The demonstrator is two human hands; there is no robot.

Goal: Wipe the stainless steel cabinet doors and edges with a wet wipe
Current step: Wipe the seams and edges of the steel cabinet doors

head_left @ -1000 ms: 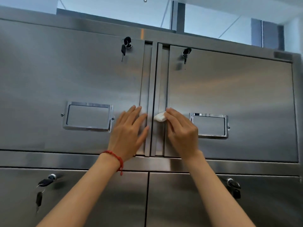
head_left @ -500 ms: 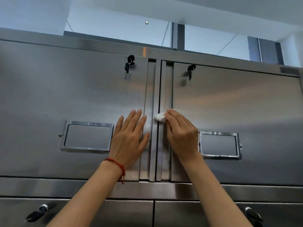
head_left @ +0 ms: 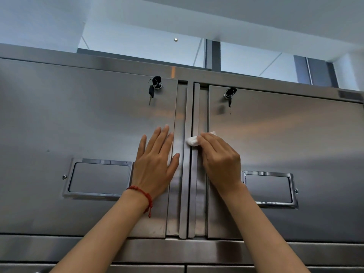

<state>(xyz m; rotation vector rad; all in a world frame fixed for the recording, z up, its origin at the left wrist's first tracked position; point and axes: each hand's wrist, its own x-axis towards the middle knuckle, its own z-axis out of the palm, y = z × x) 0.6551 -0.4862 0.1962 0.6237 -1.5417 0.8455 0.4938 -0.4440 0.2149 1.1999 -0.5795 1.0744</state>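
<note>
The right hand (head_left: 220, 162) is pinching a crumpled white wipe (head_left: 194, 140) between curled fingers and thumb, and is pressing it against the vertical edge strip (head_left: 196, 174) where the two upper doors meet. The wipe is sitting about halfway up that strip, just right of the centre gap. The left hand (head_left: 155, 168) is lying flat with fingers straight and spread on the left door (head_left: 78, 125), holding nothing; its thumb is reaching toward the door's inner edge. A red cord bracelet (head_left: 141, 194) is circling the left wrist. Each door is carrying a framed label holder (one (head_left: 98, 178) beside the left hand, the other (head_left: 269, 188) beside the right wrist). Keys are hanging from a lock near the top of the left door (head_left: 154, 87) and from another on the right door (head_left: 229, 96). The right door (head_left: 295, 138) is showing brushed steel with soft reflections. Below, a horizontal rail (head_left: 197, 249) is running across the cabinet.
</note>
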